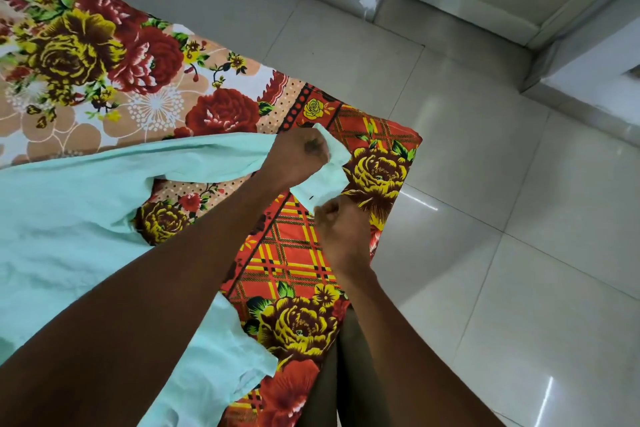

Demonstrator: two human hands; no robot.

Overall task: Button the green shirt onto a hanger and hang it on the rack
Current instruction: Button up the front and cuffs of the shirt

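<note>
Left hand [298, 158] and right hand [341, 225] both pinch the cuff end of a pale mint-green cotton shirt [69, 218]. Its sleeve runs left-right, cuff pointing right; body spread left on floral red-yellow bedsheet [304, 260]. Glossy beige tiled floor [502, 218] beyond.

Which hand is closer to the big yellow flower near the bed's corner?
Right. The right hand is just beside the yellow flower, at its lower left; the left hand sits farther left, gripping the green shirt.
</note>
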